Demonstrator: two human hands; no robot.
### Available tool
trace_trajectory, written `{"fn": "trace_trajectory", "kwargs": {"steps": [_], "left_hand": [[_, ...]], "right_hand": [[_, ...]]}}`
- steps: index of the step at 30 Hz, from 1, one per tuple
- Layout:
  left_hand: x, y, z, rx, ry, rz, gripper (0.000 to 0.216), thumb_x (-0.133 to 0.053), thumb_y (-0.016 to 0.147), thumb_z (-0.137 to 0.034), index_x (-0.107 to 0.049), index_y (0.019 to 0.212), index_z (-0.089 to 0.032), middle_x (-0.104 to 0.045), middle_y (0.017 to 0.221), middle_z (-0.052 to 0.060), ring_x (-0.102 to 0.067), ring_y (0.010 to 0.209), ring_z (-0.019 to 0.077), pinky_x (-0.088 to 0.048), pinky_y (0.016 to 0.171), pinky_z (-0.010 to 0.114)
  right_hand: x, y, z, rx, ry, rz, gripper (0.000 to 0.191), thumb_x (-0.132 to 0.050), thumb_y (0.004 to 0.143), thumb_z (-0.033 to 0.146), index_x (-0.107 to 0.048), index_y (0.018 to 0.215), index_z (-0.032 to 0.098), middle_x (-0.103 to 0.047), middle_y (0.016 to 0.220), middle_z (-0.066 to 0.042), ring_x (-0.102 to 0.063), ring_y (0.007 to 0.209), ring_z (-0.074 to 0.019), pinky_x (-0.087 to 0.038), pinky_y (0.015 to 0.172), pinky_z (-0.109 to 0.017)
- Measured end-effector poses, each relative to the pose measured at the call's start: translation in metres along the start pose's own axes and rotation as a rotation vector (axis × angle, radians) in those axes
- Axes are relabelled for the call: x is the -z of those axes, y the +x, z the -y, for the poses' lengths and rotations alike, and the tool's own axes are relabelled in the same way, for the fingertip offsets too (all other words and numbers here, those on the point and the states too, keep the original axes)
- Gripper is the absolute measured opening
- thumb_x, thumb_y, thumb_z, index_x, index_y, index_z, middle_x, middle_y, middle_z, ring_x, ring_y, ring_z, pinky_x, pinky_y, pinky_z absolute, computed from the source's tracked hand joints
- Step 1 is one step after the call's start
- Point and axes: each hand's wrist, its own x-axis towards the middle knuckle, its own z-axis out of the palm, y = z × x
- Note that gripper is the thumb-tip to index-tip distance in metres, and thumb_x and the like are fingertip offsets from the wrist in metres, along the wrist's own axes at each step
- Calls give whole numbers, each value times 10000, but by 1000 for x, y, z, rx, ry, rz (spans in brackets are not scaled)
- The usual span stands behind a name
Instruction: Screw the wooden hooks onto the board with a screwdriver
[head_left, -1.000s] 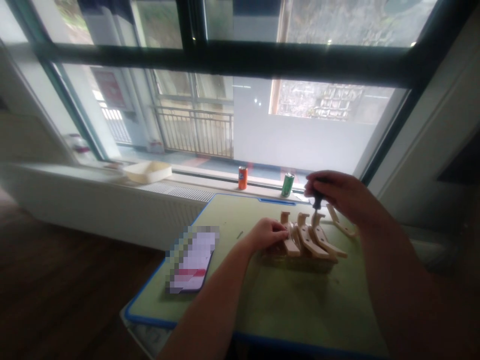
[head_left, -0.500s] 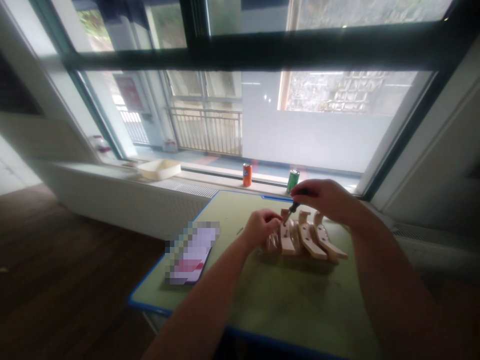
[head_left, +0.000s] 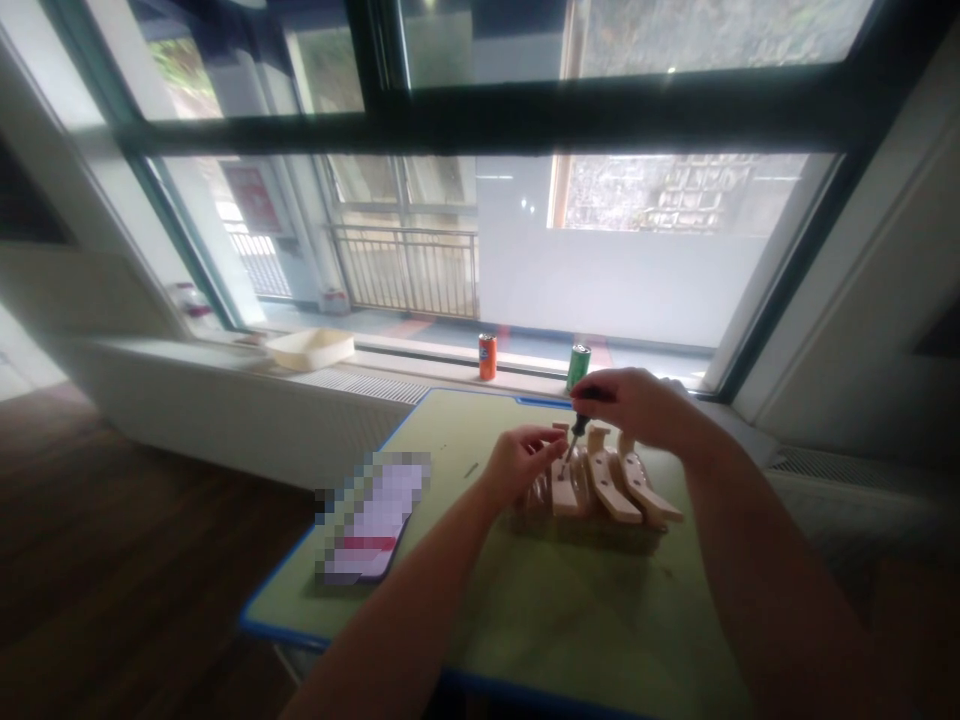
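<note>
My right hand (head_left: pixel 628 402) is closed around the dark handle of a screwdriver (head_left: pixel 579 424), which tilts with its shaft pointing down. The tip is at the lower screw on the leftmost curved wooden piece (head_left: pixel 564 497); whether it sits in the screw head is too small to tell. My left hand (head_left: pixel 520 462) rests beside that piece, fingers bent around its upper left side close to the shaft. Two similar wooden pieces (head_left: pixel 613 490) with dark screws or holes stand to the right, on a shiny brownish base (head_left: pixel 592 527) partly wrapped in clear plastic.
A phone (head_left: pixel 375 525), blurred out, lies on the left of the green table (head_left: pixel 540 620) with blue edges. A small dark sliver (head_left: pixel 471 470) is near my left hand. On the windowsill stand an orange can (head_left: pixel 487 357), a green can (head_left: pixel 578 367) and a cream tray (head_left: pixel 311 350).
The screwdriver tip has shifted from the upper screw to the lower one on the leftmost wooden piece. My left hand stays beside it. The whole view has moved slightly.
</note>
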Motion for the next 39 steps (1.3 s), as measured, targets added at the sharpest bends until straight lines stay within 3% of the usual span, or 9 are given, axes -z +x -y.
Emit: {"fn": "trace_trajectory", "kwargs": {"steps": [14, 20, 23, 39], "left_hand": [[0, 0, -2, -22, -10, -8, 419, -632, 734, -446, -669, 1017, -140, -687, 870, 74, -564, 644, 109, -468, 573, 220], [-2, 0, 1, -21, -76, -44, 267, -549, 773, -239, -682, 973, -120, -692, 950, 81, -630, 856, 158, -506, 761, 267], [-4, 0, 3, 1, -67, -38, 279, -512, 745, -158, -685, 961, -120, -693, 952, 72, -630, 869, 158, -509, 766, 272], [-6, -1, 3, 13, -45, -75, 279, -507, 728, -143, -689, 939, -124, -700, 920, 59, -635, 816, 143, -516, 728, 258]], "right_hand": [[-8, 4, 2, 11, -19, 32, 248, -563, 796, 395, -694, 942, 242, -691, 785, 4, -584, 612, -115, -420, 555, -250], [-5, 4, 4, 14, -41, 3, 256, -562, 796, 405, -695, 947, 247, -686, 770, 3, -581, 615, -122, -410, 555, -262], [-7, 4, 3, 9, -33, -16, 253, -567, 788, 413, -696, 936, 254, -685, 752, 6, -583, 608, -126, -405, 556, -267], [-12, 6, 2, 0, -19, -12, 293, -562, 780, 457, -693, 930, 242, -677, 745, 5, -573, 606, -121, -402, 552, -267]]}}
